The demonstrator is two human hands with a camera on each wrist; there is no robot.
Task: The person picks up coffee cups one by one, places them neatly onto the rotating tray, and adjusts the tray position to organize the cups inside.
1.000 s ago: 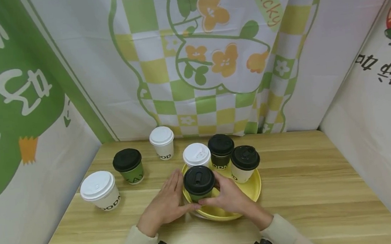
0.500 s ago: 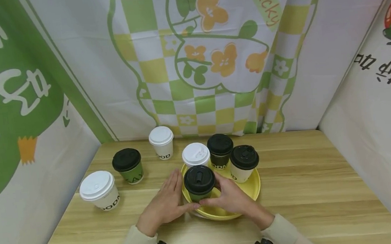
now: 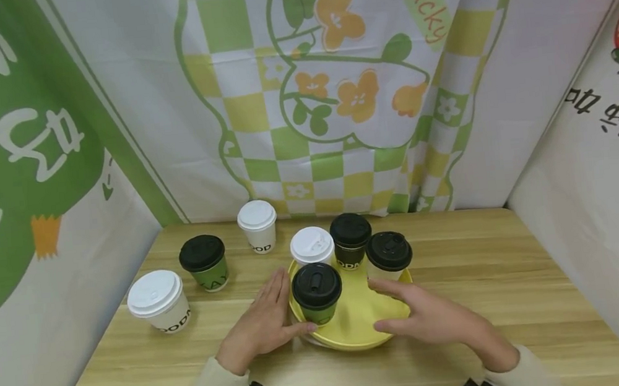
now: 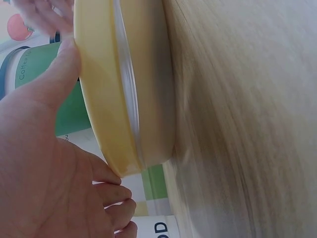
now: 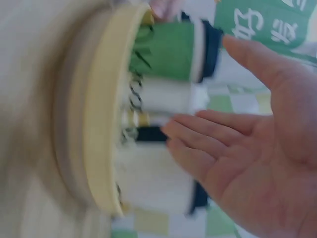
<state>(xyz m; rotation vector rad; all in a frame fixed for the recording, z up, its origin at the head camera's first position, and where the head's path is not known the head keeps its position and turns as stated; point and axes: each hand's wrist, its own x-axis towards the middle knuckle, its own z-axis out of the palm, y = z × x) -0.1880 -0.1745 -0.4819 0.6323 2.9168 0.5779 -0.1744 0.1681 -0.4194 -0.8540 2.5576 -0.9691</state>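
Note:
A round yellow tray [image 3: 357,338] bears several lidded paper cups. The green cup with a black lid [image 3: 317,291] stands at its front left. Behind it are a white-lidded cup [image 3: 312,245], a black cup [image 3: 350,239] and a white cup with a black lid [image 3: 388,252]. My left hand [image 3: 265,321] rests against the tray's left side, fingers straight and thumb at the rim. My right hand [image 3: 430,315] is spread over the tray's right side, holding nothing. In the right wrist view its fingers [image 5: 208,136] appear apart from the green cup.
On the left of the wooden table [image 3: 491,275] stand a white cup [image 3: 159,300], a green cup with a black lid [image 3: 204,263] and a white cup [image 3: 257,226] further back. Below the tray shows a beige round base [image 4: 153,84]. Printed curtains enclose the table.
My right hand has let go of the green cup and moved right, its fingers spreading. The green cup stays on the tray. My left hand has not moved.

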